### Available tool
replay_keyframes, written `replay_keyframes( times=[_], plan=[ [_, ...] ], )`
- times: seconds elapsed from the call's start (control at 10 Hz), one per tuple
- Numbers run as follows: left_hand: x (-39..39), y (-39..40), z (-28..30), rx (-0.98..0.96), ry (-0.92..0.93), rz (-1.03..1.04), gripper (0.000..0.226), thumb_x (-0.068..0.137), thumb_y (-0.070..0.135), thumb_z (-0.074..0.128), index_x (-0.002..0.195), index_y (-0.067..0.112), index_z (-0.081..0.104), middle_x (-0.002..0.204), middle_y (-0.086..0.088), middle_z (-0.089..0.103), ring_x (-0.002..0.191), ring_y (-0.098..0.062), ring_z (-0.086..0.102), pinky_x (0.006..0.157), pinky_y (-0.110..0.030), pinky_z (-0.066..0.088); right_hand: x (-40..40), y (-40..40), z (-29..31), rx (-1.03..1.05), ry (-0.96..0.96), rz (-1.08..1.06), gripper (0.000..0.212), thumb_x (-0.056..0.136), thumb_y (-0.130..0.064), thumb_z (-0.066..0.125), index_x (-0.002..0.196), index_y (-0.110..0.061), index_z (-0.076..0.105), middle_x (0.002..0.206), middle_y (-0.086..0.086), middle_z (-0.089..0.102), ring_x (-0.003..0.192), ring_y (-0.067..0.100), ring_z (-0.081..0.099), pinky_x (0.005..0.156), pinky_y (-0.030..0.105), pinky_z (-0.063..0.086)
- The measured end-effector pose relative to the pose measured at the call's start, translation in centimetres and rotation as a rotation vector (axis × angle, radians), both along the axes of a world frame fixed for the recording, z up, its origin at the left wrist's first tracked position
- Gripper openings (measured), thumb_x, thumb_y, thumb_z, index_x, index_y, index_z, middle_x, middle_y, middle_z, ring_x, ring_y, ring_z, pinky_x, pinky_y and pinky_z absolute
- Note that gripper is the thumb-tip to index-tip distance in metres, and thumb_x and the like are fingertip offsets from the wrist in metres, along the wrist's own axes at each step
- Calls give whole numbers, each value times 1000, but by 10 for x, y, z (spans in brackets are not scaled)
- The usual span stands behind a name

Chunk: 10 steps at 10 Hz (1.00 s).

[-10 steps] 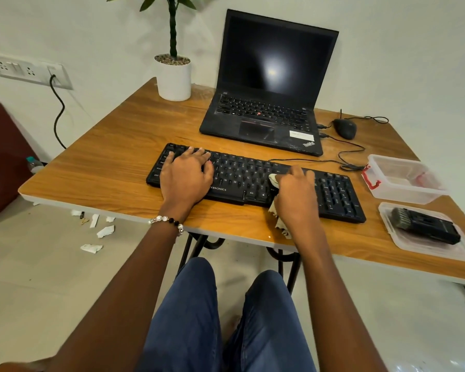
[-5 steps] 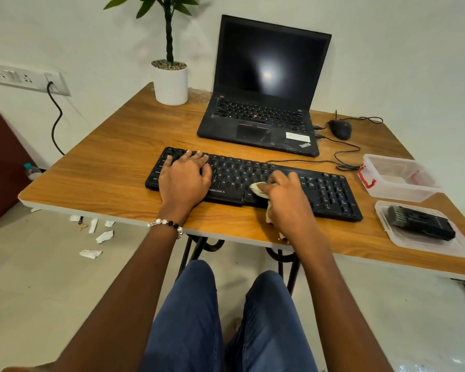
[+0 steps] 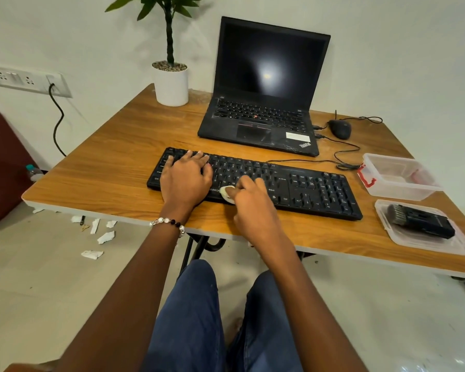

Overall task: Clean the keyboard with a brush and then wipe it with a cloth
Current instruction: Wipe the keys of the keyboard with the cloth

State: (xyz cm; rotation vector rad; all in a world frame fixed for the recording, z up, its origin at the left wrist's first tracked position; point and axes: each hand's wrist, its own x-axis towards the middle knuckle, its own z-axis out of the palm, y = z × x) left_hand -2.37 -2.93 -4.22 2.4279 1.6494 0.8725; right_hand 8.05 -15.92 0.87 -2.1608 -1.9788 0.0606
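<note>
While left hand (image 3: pixel 184 181) steadies keyboard (image 3: pixel 306 191), right grip (image 3: pixel 253 208) bunches cloth (image 3: pixel 226 193) beneath its fingers

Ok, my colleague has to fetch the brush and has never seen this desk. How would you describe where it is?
On the wooden table, go to its right end, past the black keyboard. Two clear plastic pieces sit there: the deeper tub behind and the flat lid nearer. The brush is the black block lying on the lid.

A plain white wall (image 3: pixel 387 49) stood behind the wooden tabletop (image 3: pixel 105 167), bearing a socket panel (image 3: pixel 30 81) with a black cord. White scraps (image 3: pixel 91 254) littered the pale floor (image 3: pixel 38 291) beside a dark red cabinet (image 3: pixel 0 167).
</note>
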Motion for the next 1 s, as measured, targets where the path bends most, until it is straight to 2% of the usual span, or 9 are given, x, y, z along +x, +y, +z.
replay_keyframes(
  times=[0.1, 0.2, 0.3, 0.4, 0.5, 0.6, 0.8, 0.9, 1.0],
  plan=[
    [-1, 0, 1, 4, 4, -3, 40, 97, 33, 41, 129, 21, 61, 140, 3, 54, 138, -14, 39, 118, -42, 19, 25, -11, -3, 18, 58, -192, 38, 97, -12, 47, 134, -16, 49, 136, 7, 39, 107, 13, 39, 85, 23, 42],
    [-1, 0, 0, 4, 11, 3, 40, 97, 33, 40, 130, 21, 61, 140, 3, 54, 138, -14, 39, 119, -42, 18, 31, -20, -7, 89, -3, -376, 29, 98, -14, 51, 126, -10, 55, 138, 6, 38, 113, 16, 32, 83, 23, 36],
    [0, 0, 0, 6, 25, 9, 40, 98, 33, 40, 130, 21, 60, 140, 3, 53, 138, -14, 39, 119, -41, 17, 17, -18, -13, 114, 34, -423, 27, 98, -17, 52, 122, -6, 57, 141, 6, 36, 116, 16, 30, 85, 25, 40],
    [1, 1, 0, 11, 30, 9, 41, 98, 33, 40, 130, 20, 60, 140, 2, 53, 137, -14, 40, 119, -42, 18, 7, -14, -15, 117, 51, -354, 25, 97, -12, 52, 121, -7, 59, 137, 11, 38, 121, 24, 36, 91, 29, 42],
    [1, 1, -1, 13, 31, 7, 40, 97, 33, 40, 130, 19, 60, 139, 2, 54, 137, -14, 40, 118, -42, 19, 9, -12, -13, 111, 155, -163, 41, 92, -4, 55, 133, -9, 54, 126, 5, 44, 114, 20, 38, 93, 25, 40],
    [1, 1, 0, 16, 29, 8, 40, 97, 33, 41, 130, 19, 61, 139, 2, 54, 137, -14, 40, 118, -42, 19, 10, -12, -12, 41, 174, 13, 52, 90, 0, 57, 140, -15, 51, 119, 1, 45, 109, 18, 38, 92, 26, 39],
    [0, 1, 0, 14, 36, 2, 41, 98, 33, 40, 130, 20, 60, 139, 2, 54, 137, -14, 40, 118, -43, 20, 24, -22, -10, 89, 55, -219, 49, 95, -11, 54, 142, -18, 47, 134, 4, 41, 121, 21, 34, 99, 27, 38],
    [-1, 1, 0, 9, 27, -3, 40, 98, 34, 40, 131, 20, 60, 140, 2, 54, 137, -14, 40, 118, -42, 20, 9, -18, -9, 92, 117, -187, 43, 93, -9, 57, 136, -14, 54, 129, 4, 44, 119, 21, 38, 93, 24, 38],
    [-2, 2, 1, 12, -4, -18, 39, 97, 34, 42, 130, 21, 61, 139, 2, 54, 136, -13, 41, 117, -42, 21, 1, -5, -7, 180, 263, -135, 47, 90, 0, 55, 135, -15, 56, 117, 1, 48, 109, 16, 42, 91, 23, 40]
  ],
)
